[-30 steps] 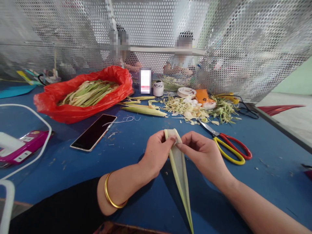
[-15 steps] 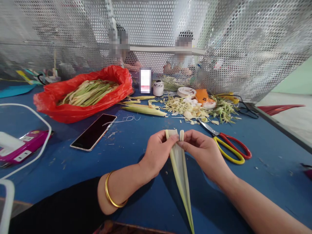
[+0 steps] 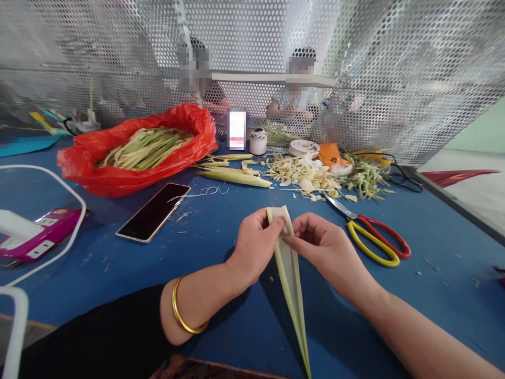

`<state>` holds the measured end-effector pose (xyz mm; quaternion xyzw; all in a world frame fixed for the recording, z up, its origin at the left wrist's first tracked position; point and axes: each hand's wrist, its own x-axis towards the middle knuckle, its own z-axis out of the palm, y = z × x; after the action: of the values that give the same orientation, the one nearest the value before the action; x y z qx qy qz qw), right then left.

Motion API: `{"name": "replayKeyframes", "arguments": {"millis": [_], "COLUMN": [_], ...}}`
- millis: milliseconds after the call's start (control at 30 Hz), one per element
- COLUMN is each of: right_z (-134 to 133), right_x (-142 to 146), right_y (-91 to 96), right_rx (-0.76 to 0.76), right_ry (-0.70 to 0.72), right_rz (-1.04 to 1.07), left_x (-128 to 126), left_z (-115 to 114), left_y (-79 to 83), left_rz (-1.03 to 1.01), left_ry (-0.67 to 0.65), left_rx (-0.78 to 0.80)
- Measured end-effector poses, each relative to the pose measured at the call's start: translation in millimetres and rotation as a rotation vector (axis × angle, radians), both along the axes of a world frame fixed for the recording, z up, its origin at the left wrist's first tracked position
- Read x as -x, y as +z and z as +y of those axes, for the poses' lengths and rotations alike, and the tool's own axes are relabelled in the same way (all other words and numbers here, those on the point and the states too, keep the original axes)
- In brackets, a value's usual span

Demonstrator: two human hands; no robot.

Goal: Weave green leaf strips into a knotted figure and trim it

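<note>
A long pale green leaf (image 3: 291,273) hangs between my hands, broad and folded in along its edges at the top, tapering to a point near the bottom of the view. My left hand (image 3: 258,239) pinches its upper end, thumb on the front face and fingers behind. On the leaf's right edge, a little lower, my right hand (image 3: 321,245) is closed with thumb and forefinger together; its other fingers are curled. Scissors (image 3: 371,231) with one red and one yellow handle lie partly open just beyond my right hand.
A red plastic bag (image 3: 138,181) full of long leaves stands back left, near a dark-screened phone (image 3: 155,213) and a magenta power strip (image 3: 43,234). Husk-like pieces (image 3: 236,177) and heaped scraps (image 3: 303,176) lie behind my hands. Two people sit beyond the perforated screen (image 3: 248,31).
My right thumb and fingers have moved slightly down and towards me along the leaf's right edge. The right strip at its top now leans against the leaf rather than standing apart.
</note>
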<state>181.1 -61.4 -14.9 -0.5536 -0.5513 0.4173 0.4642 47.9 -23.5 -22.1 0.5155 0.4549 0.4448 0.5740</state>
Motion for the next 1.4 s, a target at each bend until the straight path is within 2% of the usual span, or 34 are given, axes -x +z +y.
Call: {"name": "replayKeyframes", "arguments": {"millis": [267,467,900,1200,1400], "right_z": [-1.2,-0.8,0.4,0.9,-0.6], "right_x": [-1.5,-1.3,-2.7,-3.4,-2.7], "right_y": [1.5,-1.1,-1.3,-4.3,-3.4], "right_rx": [-0.071,-0.011,0.071,0.114,0.137], "right_ry": [0.015,0.041,0.081,0.167,0.142], "right_rz": [-0.065,-0.119,-0.078,-0.076,-0.013], "left_x": [-0.3,-0.5,0.3,-0.1,0.7], "left_z": [2.0,3.3,4.7,4.0,5.5], "left_y": [-1.0,-0.3,-0.6,-0.3,2.6], "left_rz": [0.003,-0.007,-0.007,-0.025,-0.058], "left_ry": [0.016,0.051,0.072,0.088,0.115], "left_rx": [-0.004,-0.002,-0.024,-0.035,-0.003]}}
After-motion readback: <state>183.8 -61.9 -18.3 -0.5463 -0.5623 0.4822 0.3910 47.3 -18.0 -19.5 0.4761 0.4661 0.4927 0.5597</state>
